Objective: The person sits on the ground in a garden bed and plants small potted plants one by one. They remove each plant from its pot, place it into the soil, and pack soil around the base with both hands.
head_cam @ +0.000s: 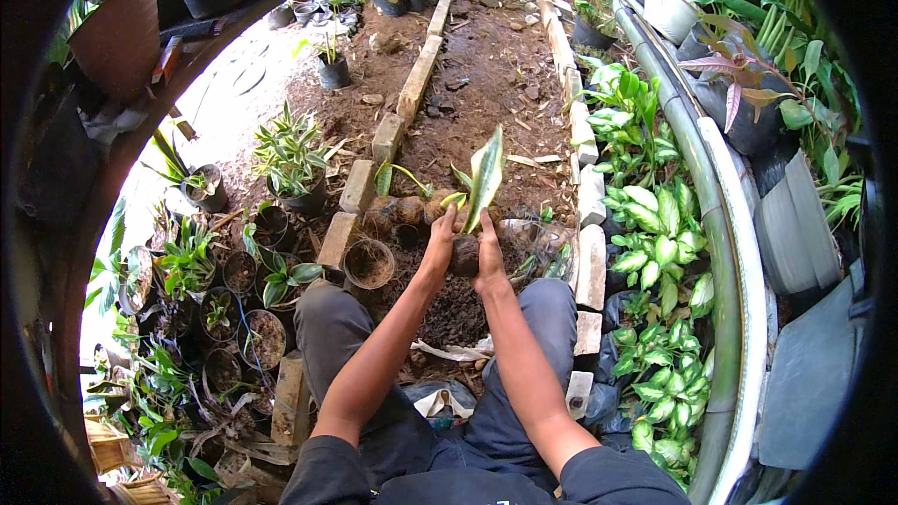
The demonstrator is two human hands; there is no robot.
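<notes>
Both hands are wrapped around a dark, rounded clump or small pot of soil; which of the two, I cannot tell. My left hand grips its left side and my right hand its right side. A snake plant leaf with pale yellow edges stands up from it, leaning slightly right. Beneath my hands, between my knees, lies loose dark soil. Just beyond is a row of brown, fibrous root balls. A translucent plastic pot with brown matter inside stands beside my left knee.
Bricks edge the bed on the left, with pale blocks on the right. Crowded potted plants fill the left side. Variegated dieffenbachia grows along a bamboo pole. Clear plastic bags lie ahead, right of my hands.
</notes>
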